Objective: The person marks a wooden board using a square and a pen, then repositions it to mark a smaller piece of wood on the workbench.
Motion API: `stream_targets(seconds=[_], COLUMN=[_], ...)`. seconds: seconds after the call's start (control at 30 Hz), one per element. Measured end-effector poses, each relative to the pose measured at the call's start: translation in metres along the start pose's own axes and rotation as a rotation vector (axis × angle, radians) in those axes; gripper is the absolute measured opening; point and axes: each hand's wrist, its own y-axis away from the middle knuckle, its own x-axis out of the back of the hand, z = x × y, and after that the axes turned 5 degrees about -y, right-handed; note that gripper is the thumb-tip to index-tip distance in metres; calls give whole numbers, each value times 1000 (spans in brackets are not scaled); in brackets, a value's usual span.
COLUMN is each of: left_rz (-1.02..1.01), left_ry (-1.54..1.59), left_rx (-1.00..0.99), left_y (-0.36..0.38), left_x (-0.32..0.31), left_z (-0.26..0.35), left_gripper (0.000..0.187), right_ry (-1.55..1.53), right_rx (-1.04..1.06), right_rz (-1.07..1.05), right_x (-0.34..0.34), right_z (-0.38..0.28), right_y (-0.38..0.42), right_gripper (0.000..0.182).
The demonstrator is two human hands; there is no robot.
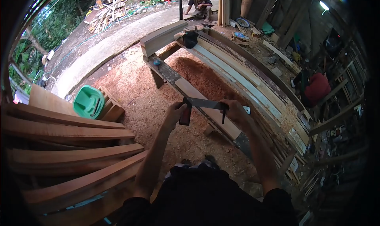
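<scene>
My left hand is closed around the handle end of a try square, whose dark reddish stock hangs down by the fingers. My right hand is closed at the far end of the metal blade. A thin, dark, pencil-like stick points down from the right fingers. The square is held level above a narrow workbench beam. On that beam lies a pale wooden board, passing beneath the blade and partly hidden by it.
Long planks lie to the right, and thick reddish beams are stacked at left. Near them stands a green plastic basin. Sawdust and shavings cover the floor. One person squats at the back; another in red is at right.
</scene>
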Motion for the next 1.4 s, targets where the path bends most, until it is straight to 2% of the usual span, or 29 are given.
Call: stream_targets(seconds=[0.17, 0.3, 0.37, 0.5, 0.57, 0.6, 0.67, 0.8, 0.9, 1.0, 1.03, 1.07, 1.17, 1.23, 1.3, 1.4], left_rz=[39, 71, 24, 14, 9, -12, -100, -198, -270, -338, -339, -353, -413, -415, -387, -449], left_ry=[55, 56, 185, 250, 50, 50, -98, -222, -576, -647, -737, -744, -831, -882, -931, -969], left_rx=[-68, -53, -20, 37, 23, 32, 21, -35, -205, -271, -374, -376, -211, -222, -263, -269], left_y=[5, 7, 2, -12, -10, -10, -10, 1, 8, 14, 14, 14, 27, 34, 39, 41], left_x=[15, 18, 18, -2, -20, -29, -47, -96, -138, -184, -201, -218, -276, -312, -350, -396], left_z=[7, 9, 5, -19, -26, -31, -41, -47, -51, -62, -71, -80, -86, -108, -142, -184], left_gripper=[34, 35, 35, 37, 38, 38, 40, 48, 68, 73, 73, 73, 61, 60, 56, 55], right_ry=[38, 92, 117, 177, 187, 208, 228, 166, 159, 155, 157, 150, 119, 118, 109, 83], right_rx=[37, 65, 97, 97, 70, 7, -75, -204, -272, -363, -402, -412, -503, -621, -606, -619], right_rz=[64, 135, 165, 193, 209, 197, 189, 217, 264, 309, 320, 331, 351, 385, 401, 410], right_x=[-15, -19, -21, -23, -24, -22, -19, -8, -4, 2, 7, 10, 20, 24, 17, 9], right_z=[-3, -17, -17, 8, 25, 31, 43, 69, 93, 118, 125, 132, 159, 183, 224, 268], right_y=[-5, -5, -2, 10, 28, 39, 62, 117, 159, 200, 213, 225, 264, 292, 322, 365], right_gripper=[36, 42, 42, 42, 42, 40, 39, 36, 36, 36, 36, 36, 35, 39, 38, 39])
